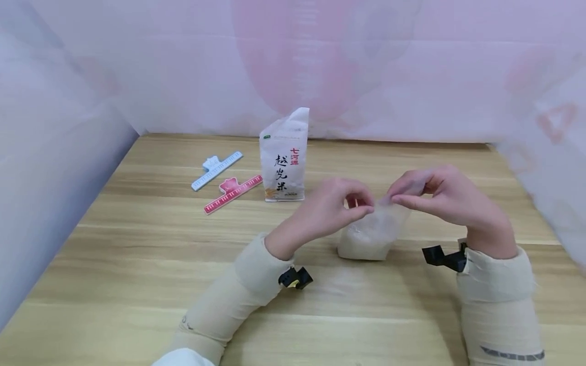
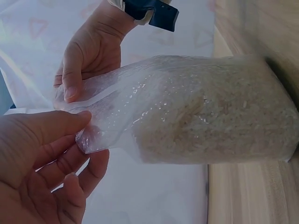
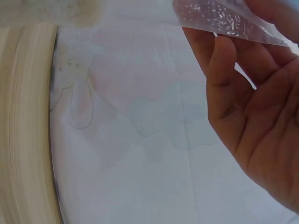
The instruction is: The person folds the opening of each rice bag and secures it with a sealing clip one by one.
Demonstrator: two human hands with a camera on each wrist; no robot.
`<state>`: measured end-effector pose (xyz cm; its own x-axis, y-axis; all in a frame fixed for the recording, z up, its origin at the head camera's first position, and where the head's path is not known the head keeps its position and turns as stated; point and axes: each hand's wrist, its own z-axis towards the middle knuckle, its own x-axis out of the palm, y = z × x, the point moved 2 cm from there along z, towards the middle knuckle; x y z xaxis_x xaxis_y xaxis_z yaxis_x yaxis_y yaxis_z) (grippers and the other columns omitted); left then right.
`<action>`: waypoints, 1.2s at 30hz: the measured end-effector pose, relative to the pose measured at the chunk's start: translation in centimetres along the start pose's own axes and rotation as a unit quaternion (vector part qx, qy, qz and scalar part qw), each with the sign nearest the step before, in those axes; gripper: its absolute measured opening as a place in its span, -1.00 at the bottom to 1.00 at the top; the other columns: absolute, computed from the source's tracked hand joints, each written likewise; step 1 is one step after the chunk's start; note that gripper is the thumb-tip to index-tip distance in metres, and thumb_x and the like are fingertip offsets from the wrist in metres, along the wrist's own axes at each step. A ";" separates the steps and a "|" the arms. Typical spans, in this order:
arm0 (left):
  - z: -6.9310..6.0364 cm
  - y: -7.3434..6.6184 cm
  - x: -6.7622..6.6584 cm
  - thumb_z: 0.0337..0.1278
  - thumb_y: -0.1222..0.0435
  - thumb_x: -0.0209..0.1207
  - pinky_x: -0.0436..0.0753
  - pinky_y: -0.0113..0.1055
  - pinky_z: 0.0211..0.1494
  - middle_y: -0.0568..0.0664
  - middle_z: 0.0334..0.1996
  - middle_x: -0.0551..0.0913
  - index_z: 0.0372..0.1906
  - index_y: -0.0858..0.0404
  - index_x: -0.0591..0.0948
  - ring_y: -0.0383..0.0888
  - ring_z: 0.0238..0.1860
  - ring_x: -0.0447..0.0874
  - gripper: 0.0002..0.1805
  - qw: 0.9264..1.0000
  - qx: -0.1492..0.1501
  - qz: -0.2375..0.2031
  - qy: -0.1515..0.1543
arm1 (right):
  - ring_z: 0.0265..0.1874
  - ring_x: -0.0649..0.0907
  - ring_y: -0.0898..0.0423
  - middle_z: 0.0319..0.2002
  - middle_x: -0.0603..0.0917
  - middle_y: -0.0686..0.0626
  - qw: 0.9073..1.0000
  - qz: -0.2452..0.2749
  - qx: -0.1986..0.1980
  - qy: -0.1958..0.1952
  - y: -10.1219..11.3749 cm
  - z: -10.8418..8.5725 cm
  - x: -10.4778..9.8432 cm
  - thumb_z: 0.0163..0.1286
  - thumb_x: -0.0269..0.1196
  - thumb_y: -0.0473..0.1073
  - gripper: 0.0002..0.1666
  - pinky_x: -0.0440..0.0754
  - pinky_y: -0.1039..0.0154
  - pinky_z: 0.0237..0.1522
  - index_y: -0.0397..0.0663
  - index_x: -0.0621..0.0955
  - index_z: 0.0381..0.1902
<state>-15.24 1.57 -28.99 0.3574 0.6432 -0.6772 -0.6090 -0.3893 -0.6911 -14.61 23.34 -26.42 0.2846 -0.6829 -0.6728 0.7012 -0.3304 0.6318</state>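
Note:
A clear plastic bag of rice [image 1: 368,236] stands upright on the table, right of centre in the head view. My left hand [image 1: 331,208] pinches one side of its top edge between thumb and fingers. At the opposite top corner, my right hand [image 1: 441,195] pinches the plastic too. In the left wrist view the rice fills the lower part of the bag [image 2: 210,112], while the upper plastic is loose and flattened. Only a strip of the bag's top [image 3: 219,18] shows beside the fingers in the right wrist view.
A white paper rice package [image 1: 284,157] with dark and red lettering stands behind my left hand. To its left lie a blue sealing clip [image 1: 216,170] and a red sealing clip [image 1: 232,193]. Pale printed cloth walls [image 1: 183,86] enclose the wooden table [image 1: 137,264].

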 end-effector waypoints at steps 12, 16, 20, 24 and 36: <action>-0.4 -0.5 0.6 0.19 0.39 0.26 0.53 -0.54 -0.31 -0.12 -0.45 0.70 -0.38 0.18 0.70 -0.27 -0.42 0.57 -0.92 0.997 0.003 0.036 -0.070 | -0.40 0.62 0.27 -0.30 0.77 0.12 0.999 0.013 -0.029 -0.029 0.2 0.1 0.2 0.13 0.33 -0.61 -0.69 0.53 0.48 -0.37 -0.17 0.74 -0.26; -0.6 -0.5 1.0 0.13 0.45 0.25 0.50 -0.55 -0.36 -0.10 -0.49 0.67 -0.44 0.19 0.66 -0.27 -0.46 0.56 -0.88 0.993 0.009 0.049 -0.105 | -0.36 0.64 0.30 -0.29 0.75 0.16 0.999 0.003 -0.025 -0.028 0.0 0.4 0.3 0.16 0.32 -0.59 -0.74 0.55 0.49 -0.37 -0.19 0.73 -0.29; -0.7 -0.8 1.4 0.08 0.45 0.25 0.48 -0.56 -0.40 -0.10 -0.52 0.65 -0.47 0.18 0.64 -0.26 -0.49 0.55 -0.88 0.986 0.036 0.086 -0.136 | -0.36 0.66 0.30 -0.33 0.75 0.11 0.999 0.008 -0.036 -0.021 -0.3 0.5 0.1 0.18 0.30 -0.60 -0.74 0.59 0.50 -0.32 -0.19 0.72 -0.31; -0.9 -1.2 1.7 0.05 0.47 0.24 0.45 -0.55 -0.43 -0.11 -0.53 0.63 -0.49 0.18 0.62 -0.26 -0.51 0.53 -0.86 0.980 0.054 0.116 -0.152 | -0.36 0.69 0.27 -0.37 0.76 -0.04 0.998 0.030 -0.062 -0.015 -0.4 0.4 -0.1 0.20 0.27 -0.61 -0.73 0.64 0.48 -0.27 -0.20 0.72 -0.29; -1.0 -1.2 2.6 -0.01 0.51 0.24 0.34 -0.57 -0.52 -0.07 -0.57 0.57 -0.57 0.19 0.59 -0.29 -0.59 0.41 -0.81 0.960 0.100 0.159 -0.206 | -0.44 0.64 0.28 -0.29 0.76 0.08 0.999 0.036 0.009 0.000 -0.4 0.1 -0.2 0.28 0.22 -0.57 -0.71 0.63 0.50 -0.31 -0.15 0.72 -0.23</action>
<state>-12.83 3.06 -30.20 -0.1555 0.7348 -0.6602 -0.7794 -0.5019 -0.3750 -15.00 23.56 -26.52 0.3342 -0.7050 -0.6255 0.6664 -0.2925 0.6858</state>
